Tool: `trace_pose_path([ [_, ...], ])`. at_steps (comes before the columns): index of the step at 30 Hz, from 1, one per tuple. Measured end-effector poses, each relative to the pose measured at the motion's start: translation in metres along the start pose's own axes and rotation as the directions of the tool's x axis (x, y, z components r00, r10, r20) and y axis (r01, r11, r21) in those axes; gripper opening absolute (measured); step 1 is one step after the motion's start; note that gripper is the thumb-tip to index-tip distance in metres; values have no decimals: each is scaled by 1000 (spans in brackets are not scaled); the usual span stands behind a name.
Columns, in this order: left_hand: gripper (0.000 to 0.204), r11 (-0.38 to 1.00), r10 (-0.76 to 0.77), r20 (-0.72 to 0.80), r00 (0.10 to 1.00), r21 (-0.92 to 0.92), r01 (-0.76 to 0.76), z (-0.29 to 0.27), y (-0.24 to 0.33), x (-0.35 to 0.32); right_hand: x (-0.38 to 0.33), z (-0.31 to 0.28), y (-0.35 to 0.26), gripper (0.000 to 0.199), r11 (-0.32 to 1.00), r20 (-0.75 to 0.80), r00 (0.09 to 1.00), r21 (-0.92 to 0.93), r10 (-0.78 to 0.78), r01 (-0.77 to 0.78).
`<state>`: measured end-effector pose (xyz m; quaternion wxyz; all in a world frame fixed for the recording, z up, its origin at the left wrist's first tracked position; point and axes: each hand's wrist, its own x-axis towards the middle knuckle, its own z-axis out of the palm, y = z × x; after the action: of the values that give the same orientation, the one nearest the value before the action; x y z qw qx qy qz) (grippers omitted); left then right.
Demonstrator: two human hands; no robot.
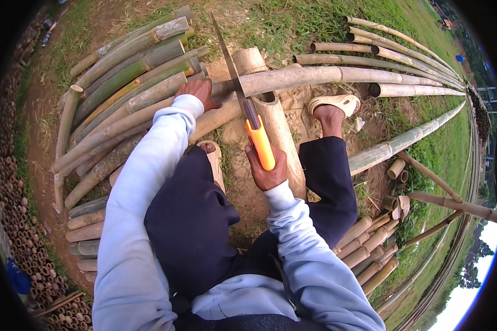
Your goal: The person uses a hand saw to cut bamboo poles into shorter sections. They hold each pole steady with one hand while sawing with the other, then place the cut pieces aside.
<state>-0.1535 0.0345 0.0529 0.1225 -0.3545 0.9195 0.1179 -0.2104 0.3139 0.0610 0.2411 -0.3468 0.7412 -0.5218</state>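
A long bamboo pole (309, 79) lies crosswise in front of me, over a thick bamboo log (279, 132) on the ground. My right hand (269, 172) grips the orange handle of a hand saw (230, 62), its blade pointing away from me and up to the left. The blade crosses the pole just right of my left hand; I cannot tell how deep it sits. My left hand (200, 92) is wrapped over the pole on the left of the blade, holding it.
Cut bamboo lengths (132, 71) are stacked at the left against a short post (66, 127). Long poles (408, 52) lie on grass at the far right. Shorter pieces (373, 243) are piled by my right leg. My sandalled feet (330, 113) stand either side of the log.
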Motion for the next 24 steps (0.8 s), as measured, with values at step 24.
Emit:
trace_pose_path([
  [24,63,1000,21,25,999,5,-21,9,-18,3,-143,-39,-7,26,992,-23,992,31,125,-125],
])
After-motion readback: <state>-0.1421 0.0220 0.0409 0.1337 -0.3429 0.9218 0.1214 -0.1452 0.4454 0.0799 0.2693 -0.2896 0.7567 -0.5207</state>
